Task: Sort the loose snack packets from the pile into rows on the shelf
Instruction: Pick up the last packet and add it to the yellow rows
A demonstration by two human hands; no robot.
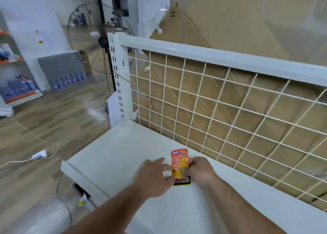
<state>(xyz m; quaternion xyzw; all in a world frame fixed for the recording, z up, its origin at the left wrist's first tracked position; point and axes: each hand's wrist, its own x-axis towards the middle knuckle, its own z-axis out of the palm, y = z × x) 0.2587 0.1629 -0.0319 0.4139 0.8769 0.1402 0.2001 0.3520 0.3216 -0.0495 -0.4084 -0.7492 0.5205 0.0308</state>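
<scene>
While the right hand (200,171) pinches the orange snack packet (179,163) near the back edge of the white shelf (109,154), the left hand (154,173), fingers straight, touches its side. Best to lay it flat and straight, so a neat row can start.

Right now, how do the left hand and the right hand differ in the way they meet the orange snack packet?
The left hand has its fingers stretched out, only touching the left edge of the orange snack packet; the right hand has curled fingers pinching its right edge. The left hand sits toward the shelf's front, the right hand nearer the wire grid. Both are low over the white shelf, on the same packet.
</scene>
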